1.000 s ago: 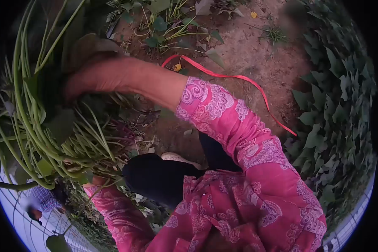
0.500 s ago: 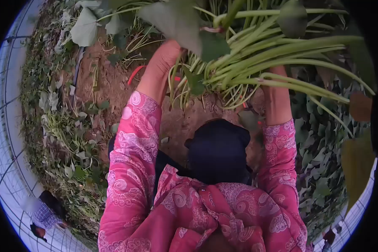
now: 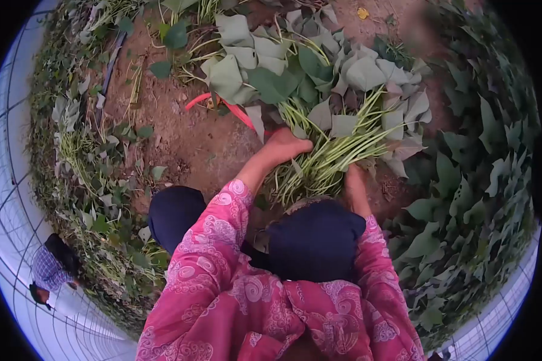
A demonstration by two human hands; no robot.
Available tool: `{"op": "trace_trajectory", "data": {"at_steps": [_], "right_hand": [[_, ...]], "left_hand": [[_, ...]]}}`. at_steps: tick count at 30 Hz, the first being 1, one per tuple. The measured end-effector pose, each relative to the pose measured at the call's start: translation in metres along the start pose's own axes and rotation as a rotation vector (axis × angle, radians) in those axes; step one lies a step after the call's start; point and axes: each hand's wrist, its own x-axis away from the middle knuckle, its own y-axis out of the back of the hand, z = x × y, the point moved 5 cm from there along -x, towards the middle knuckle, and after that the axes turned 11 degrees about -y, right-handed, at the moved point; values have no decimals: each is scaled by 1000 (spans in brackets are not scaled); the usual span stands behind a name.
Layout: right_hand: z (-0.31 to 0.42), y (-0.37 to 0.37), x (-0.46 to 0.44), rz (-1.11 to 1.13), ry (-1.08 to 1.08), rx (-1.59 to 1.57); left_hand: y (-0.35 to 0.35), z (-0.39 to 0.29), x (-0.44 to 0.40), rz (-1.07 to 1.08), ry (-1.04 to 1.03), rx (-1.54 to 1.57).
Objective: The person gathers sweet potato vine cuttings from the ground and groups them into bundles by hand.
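A big bunch of leafy greens (image 3: 349, 138) with long pale stems lies low over the soil in front of my knees, its broad leaves pointing away and to the right. My left hand (image 3: 288, 146) is closed around its left side, the thumb over the stems. From the lower right, my right hand (image 3: 356, 179) holds the bunch; its fingers are hidden under the stems. Just beyond my left hand, a red strip (image 3: 238, 113) lies on the ground, partly covered by a leaf.
Dense leafy plants (image 3: 445, 204) grow along the right. More vines and loose stems (image 3: 81, 162) cover the left, with a dark hose (image 3: 109, 72) running through them. My dark-clothed knee (image 3: 177, 216) is beside my left arm. Another person (image 3: 55, 268) bends at the far lower left.
Both hands have come down and closer to my knees with the bunch, from raised near the camera to low over the soil. The leaves now point away from me.
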Motion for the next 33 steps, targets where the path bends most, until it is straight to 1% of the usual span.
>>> {"op": "trace_trajectory", "data": {"at_steps": [1,2,3,4,5,6,7,8,9,10,11,12,14,15,16,17,18,19,20,21,22,24,25,26,28,29,31,32,33], "right_hand": [[-13,24,-10,-98,92,307],[-10,2,8,-157,66,340],[-18,25,-15,-282,147,578],[-27,50,-45,-405,240,819],[-40,36,-57,-159,395,777],[-34,21,-49,-302,247,821],[-28,14,-35,-443,80,855],[-28,8,-36,-217,76,856],[-27,9,-28,-295,69,891],[-18,-8,-15,-370,79,921],[-11,-20,-3,-310,264,876],[-3,-23,2,-321,262,864],[-23,-16,7,-386,-249,801],[-56,43,-61,-267,190,999],[-46,34,-62,-299,238,946],[-43,31,-53,-338,270,885],[-49,46,-52,-171,130,597],[-52,46,-56,-183,103,628],[-53,48,-63,-198,82,661],[-63,73,-81,-187,87,701],[-59,75,-79,-186,81,700],[-58,74,-68,-119,-32,523],[-57,76,-68,-187,-56,611],[-58,78,-69,-187,-53,612],[-58,73,-72,-64,73,522],[-57,70,-70,-62,73,523],[-55,66,-67,-56,85,500],[-56,78,-79,-76,109,612],[-58,90,-90,-94,130,725]], "left_hand": [[0,2,7,11,32,53],[-1,6,9,27,46,99],[2,29,9,-28,136,-2],[5,36,10,-32,187,-72],[7,42,7,-26,227,-145],[4,54,0,37,230,-74],[6,53,1,30,296,-15],[7,52,9,20,373,48],[5,54,9,5,307,84],[5,44,9,-17,219,21],[6,37,9,-40,133,-41],[3,51,10,3,48,-75],[5,35,20,204,311,-156],[5,30,23,148,274,-231],[4,52,18,34,249,-293],[5,37,22,-66,233,-352],[3,22,32,-126,176,-314],[6,20,42,-136,176,-323],[6,21,48,-132,171,-223],[6,22,51,-123,171,-121],[13,19,55,-123,176,-122],[42,-1,66,-166,78,-532],[52,-6,66,-210,1,-628],[59,-3,63,-212,-1,-629],[65,8,54,-16,31,-1159],[72,16,49,-18,31,-1160],[76,29,31,97,-140,-1238],[80,29,24,105,-145,-1238],[82,33,18,156,-117,-1267]]}}
